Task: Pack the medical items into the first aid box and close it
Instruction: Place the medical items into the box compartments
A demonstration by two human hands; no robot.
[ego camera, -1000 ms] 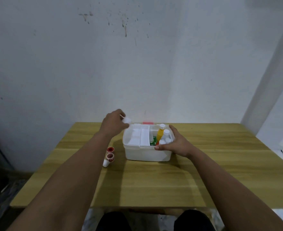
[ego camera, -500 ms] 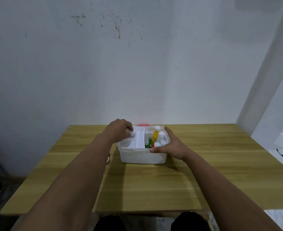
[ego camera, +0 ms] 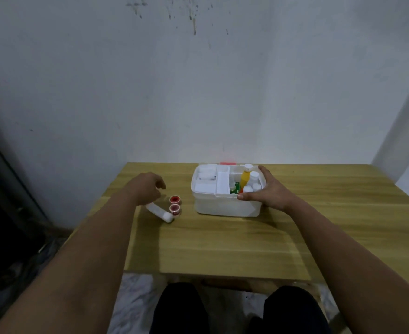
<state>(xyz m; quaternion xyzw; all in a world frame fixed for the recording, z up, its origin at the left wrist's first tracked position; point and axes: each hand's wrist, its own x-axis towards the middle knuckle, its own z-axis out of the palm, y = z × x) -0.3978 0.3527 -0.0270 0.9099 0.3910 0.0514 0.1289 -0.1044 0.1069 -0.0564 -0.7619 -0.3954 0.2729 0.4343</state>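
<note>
The white first aid box (ego camera: 225,209) stands open at the back middle of the wooden table (ego camera: 222,247). Its left inner tray holds white rolls (ego camera: 207,175); the right part holds a yellow bottle (ego camera: 245,178), white bottles (ego camera: 253,180) and a green pack (ego camera: 233,189). My right hand (ego camera: 269,192) grips the box's right front corner, thumb along the front rim. My left hand (ego camera: 145,189) hovers left of the box with loosely curled fingers and nothing in it. Beside it stand two small red-topped cups (ego camera: 175,204), and a white tube (ego camera: 160,212) lies partly hidden under the hand.
A red strip (ego camera: 227,163) shows behind the box against the white wall. The table's front edge is close to my knees. A dark object stands on the floor at the left.
My left hand left the box's tray, where it had carried a small white item, and moved left and down to the items on the table. My right hand stayed on the box.
</note>
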